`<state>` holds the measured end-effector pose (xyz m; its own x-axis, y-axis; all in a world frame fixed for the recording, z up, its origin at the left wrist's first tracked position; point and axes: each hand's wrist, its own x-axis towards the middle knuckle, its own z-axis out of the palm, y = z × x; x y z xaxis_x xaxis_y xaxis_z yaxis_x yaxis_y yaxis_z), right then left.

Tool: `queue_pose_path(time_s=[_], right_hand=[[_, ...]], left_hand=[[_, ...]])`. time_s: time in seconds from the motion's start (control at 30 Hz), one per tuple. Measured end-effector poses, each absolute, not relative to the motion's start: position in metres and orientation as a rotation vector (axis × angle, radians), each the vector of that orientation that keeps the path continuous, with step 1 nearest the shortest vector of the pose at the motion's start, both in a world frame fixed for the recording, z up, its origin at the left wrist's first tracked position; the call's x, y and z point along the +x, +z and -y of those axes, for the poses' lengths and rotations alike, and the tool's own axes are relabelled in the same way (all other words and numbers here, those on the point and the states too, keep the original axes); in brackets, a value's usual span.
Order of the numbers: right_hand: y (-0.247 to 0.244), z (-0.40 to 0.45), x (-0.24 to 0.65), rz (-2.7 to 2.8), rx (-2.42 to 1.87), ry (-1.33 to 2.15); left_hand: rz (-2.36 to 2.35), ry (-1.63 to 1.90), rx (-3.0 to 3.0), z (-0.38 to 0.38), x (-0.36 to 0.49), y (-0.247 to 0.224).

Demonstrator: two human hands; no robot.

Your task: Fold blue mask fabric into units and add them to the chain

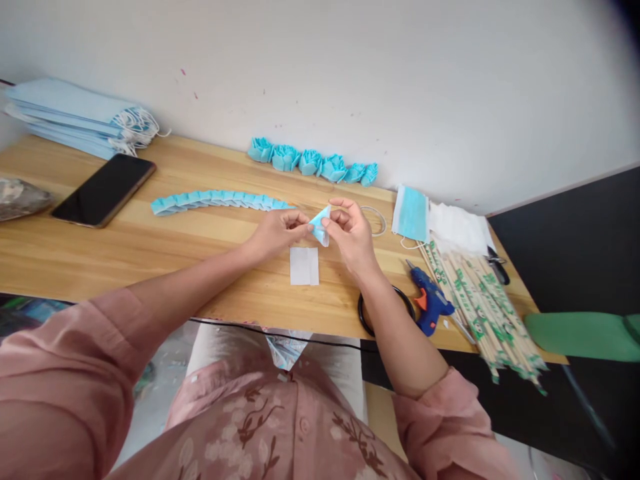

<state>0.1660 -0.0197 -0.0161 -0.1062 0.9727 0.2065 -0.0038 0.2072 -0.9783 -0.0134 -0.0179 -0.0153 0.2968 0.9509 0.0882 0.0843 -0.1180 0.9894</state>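
Between my two hands is a small folded piece of blue and white mask fabric [321,227], pointed at one end. My left hand [287,230] pinches its left corner between thumb and finger. On the other side, my right hand [350,233] grips it with thumb and fingers. Just below lies a flat white fabric square [304,267] on the wooden table [225,273]. A curved row of overlapping folded blue pieces [220,199] reaches close behind my left hand. Several blue fabric flowers [311,162] stand along the wall.
On the right are a blue glue gun [431,300], a black ring [364,313], a roll of tape [376,221], a blue face mask [411,212] and several wrapped chopsticks [480,300]. A phone [104,190] and stacked masks [70,113] lie at left. A cable runs along the front edge.
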Motion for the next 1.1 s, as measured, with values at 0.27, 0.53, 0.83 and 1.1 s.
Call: queue_pose_path(time_s=[0.27,0.53,0.83,1.1], right_hand=[[-0.0107,0.0244,0.1671,1.374,-1.055,1.036],[-0.0110,0.0248,0.1655,1.540,-1.116,1.007],[-0.0090,0.0257,0.1656,1.534,-1.163,0.924],[-0.0133,0.0233,0.1667,1.502,-1.166,0.920]], left_hand=[[-0.991,1.060,1.355,0.0185,-0.0158,-0.0117],[-1.031,1.122,1.292,0.0184,-0.0156,-0.0088],[-1.014,1.097,1.322,0.0193,-0.0150,-0.0094],[-1.020,1.085,1.327,0.0211,-0.0150,-0.0085]])
